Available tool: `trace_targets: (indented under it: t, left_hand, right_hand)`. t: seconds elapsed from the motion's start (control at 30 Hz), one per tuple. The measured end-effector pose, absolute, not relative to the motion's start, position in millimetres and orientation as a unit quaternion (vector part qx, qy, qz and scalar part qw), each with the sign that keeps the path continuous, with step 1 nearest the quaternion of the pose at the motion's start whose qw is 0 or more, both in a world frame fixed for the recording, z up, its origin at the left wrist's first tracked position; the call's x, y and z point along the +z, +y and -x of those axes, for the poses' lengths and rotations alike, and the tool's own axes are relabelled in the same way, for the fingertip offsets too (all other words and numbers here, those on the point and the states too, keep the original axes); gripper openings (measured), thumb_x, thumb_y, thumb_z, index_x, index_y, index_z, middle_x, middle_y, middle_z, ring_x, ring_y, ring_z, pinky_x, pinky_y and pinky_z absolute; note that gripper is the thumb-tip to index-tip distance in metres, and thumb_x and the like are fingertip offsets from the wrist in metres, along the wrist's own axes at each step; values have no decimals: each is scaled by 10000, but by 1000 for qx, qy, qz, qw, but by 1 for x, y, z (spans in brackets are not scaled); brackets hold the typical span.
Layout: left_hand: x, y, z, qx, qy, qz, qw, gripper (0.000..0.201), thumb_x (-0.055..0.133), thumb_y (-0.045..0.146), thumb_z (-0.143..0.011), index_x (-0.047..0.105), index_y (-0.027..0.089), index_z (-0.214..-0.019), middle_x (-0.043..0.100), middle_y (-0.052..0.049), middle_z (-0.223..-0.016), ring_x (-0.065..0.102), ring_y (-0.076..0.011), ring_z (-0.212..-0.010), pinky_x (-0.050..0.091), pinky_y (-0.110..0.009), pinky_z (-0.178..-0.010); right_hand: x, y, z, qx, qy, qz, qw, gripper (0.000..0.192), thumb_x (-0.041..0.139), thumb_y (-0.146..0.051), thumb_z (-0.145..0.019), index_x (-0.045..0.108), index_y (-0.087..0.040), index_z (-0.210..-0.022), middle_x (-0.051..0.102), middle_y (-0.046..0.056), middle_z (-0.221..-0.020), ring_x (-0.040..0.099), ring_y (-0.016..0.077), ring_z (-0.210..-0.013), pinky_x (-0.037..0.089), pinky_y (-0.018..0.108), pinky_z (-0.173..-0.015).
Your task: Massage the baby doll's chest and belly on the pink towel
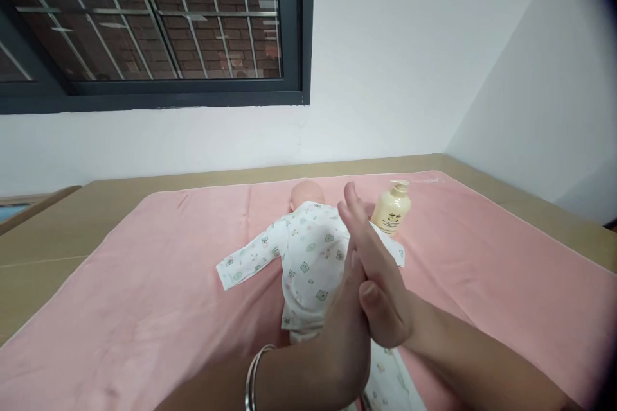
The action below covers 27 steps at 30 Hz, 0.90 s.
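My left hand [344,334] and my right hand [383,279] are pressed palm to palm, with the fingers stretched out and pointing away from me. Nothing shows between them. Two silver bangles [253,376] circle my left wrist. Beneath and beyond the hands lies a baby doll [308,257], its head at the far end and its face out of sight. It wears a white long-sleeved top and trousers with small animal prints. The hands hide part of its right side and lower body. Just past my right fingertips stands a pale yellow pump bottle [391,209].
A pink blanket [168,308] is spread under the doll on a tan padded surface [53,237]. White walls [380,58] close off the back and right. A dark-framed window [296,32] with metal bars is at the upper left.
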State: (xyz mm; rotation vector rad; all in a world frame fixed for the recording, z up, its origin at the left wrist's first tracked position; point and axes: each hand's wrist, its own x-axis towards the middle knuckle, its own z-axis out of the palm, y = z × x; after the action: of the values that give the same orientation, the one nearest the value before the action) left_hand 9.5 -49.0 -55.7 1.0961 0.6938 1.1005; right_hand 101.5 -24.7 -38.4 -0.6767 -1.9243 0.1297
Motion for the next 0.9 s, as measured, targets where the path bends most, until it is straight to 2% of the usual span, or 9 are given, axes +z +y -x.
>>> trace_targets:
  t: [0.1, 0.27, 0.37, 0.43, 0.5, 0.6, 0.73, 0.8, 0.9]
  left_hand:
    - [-44, -52, -8, 454, 285, -436, 724, 492, 289, 506, -958, 474, 298, -1364, 461, 23, -1453, 229, -228, -1434, 217, -448, -1184]
    - [-22, -48, 6, 467, 290, -418, 723, 560, 266, 556, -947, 450, 256, -1382, 377, -3, -1509, 117, -228, -1457, 79, -468, -1200]
    - [-12, -43, 17, 509, 294, -420, 691, 596, 252, 621, -922, 470, 285, -1362, 413, -3, -1486, 159, -233, -1451, 110, -454, -1201]
    - [-5, -39, 24, 561, 301, -422, 646, 604, 230, 634, -916, 459, 300, -1364, 456, -14, -1454, 199, -247, -1442, 160, -475, -1193]
    - [1, -34, 28, 603, 308, -442, 588, 594, 207, 614, -927, 435, 299, -1377, 476, -25, -1435, 216, -257, -1437, 187, -497, -1183]
    - [4, -21, 32, 646, 311, -488, 498, 550, 202, 555, -953, 407, 294, -1391, 444, -25, -1458, 225, -241, -1437, 183, -478, -1184]
    - [-9, 3, 29, 701, 299, -511, 397, 490, 242, 483, -973, 401, 275, -1388, 410, -17, -1481, 249, -199, -1431, 165, -416, -1194]
    - [-22, 15, 25, 709, 311, -512, 373, 456, 264, 451, -979, 435, 261, -1357, 449, -29, -1450, 307, -193, -1407, 204, -397, -1184]
    - [-42, 26, 17, 701, 345, -521, 342, 422, 275, 417, -984, 509, 219, -1274, 530, -64, -1366, 409, -200, -1343, 276, -392, -1153]
  right_hand:
    - [-40, -18, -100, 35, -790, 312, 527, 647, 172, -556, -965, 59, -242, -1520, -35, 28, -1598, -60, 337, -1438, -12, 664, -1114]
    - [-51, -20, -94, 8, -826, 297, 480, 681, 121, -555, -961, -114, -220, -1505, -176, 27, -1576, -134, 354, -1420, -47, 691, -1093]
    - [-59, -31, -88, 2, -862, 264, 433, 776, 190, -570, -948, -225, -179, -1474, -265, 40, -1546, -154, 362, -1410, 37, 653, -1128]
    - [-62, -40, -84, 15, -886, 242, 395, 883, 289, -589, -926, -257, -144, -1458, -214, 84, -1560, -114, 360, -1420, 132, 609, -1144]
    - [-61, -47, -82, 45, -902, 227, 365, 912, 338, -571, -925, -242, -118, -1462, -94, 133, -1580, -38, 344, -1435, 205, 567, -1146]
    - [-53, -51, -82, 101, -902, 216, 361, 796, 303, -512, -957, -122, -107, -1496, 51, 155, -1584, 72, 301, -1447, 229, 517, -1155]
    - [-45, -46, -84, 167, -865, 251, 401, 618, 372, -408, -955, 199, -110, -1468, 284, 147, -1532, 218, 250, -1428, 272, 468, -1150]
    - [-49, -38, -84, 179, -837, 285, 432, 502, 394, -371, -954, 349, -157, -1406, 419, 114, -1464, 331, 232, -1383, 300, 453, -1136]
    - [-62, -14, -83, 175, -771, 371, 486, 386, 297, -348, -996, 518, -222, -1287, 531, 63, -1378, 438, 211, -1315, 295, 455, -1131]
